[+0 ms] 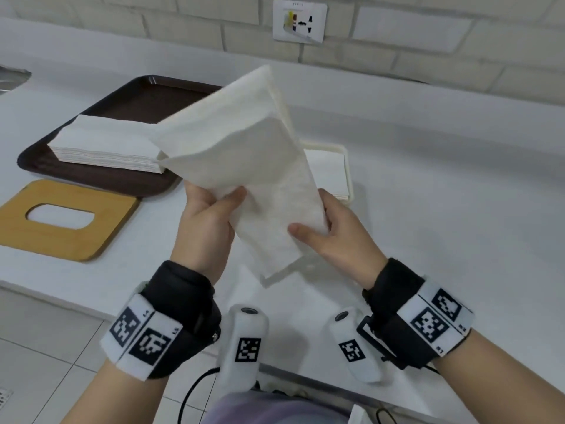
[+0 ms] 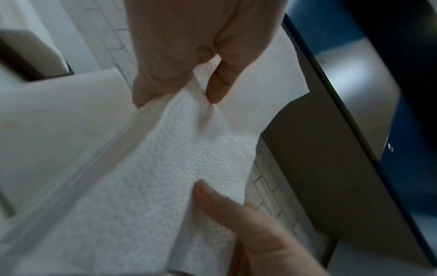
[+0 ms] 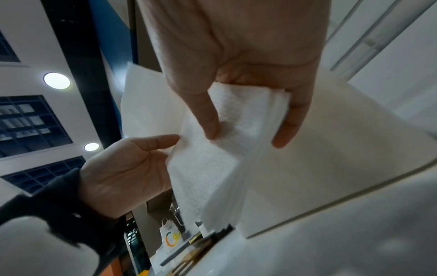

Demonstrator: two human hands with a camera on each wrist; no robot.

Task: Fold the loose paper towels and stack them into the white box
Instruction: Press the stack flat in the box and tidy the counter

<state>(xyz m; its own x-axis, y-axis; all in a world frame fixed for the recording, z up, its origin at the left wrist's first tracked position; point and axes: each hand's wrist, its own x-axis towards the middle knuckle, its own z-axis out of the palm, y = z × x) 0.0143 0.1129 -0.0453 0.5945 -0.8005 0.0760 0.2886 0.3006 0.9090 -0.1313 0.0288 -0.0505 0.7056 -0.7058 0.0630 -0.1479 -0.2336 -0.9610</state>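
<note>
While towel (image 1: 244, 154) hides box (image 1: 347, 166); tray (image 1: 146, 99) L.

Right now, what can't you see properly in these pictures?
- White box: head view, mostly hidden behind the held paper towel.
- Left hand fingers: behind the towel.
- Wall socket label: too small.
- Left wrist view: towel edge blurred.

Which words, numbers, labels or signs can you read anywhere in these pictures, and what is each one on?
No text reads clearly.
Wrist band tags: square black-and-white code patterns with tiny characters beside them, too small to read.
Wall socket plate: small print along its top, blurred.
Paper bag: a coloured ring logo, no legible words.
</note>
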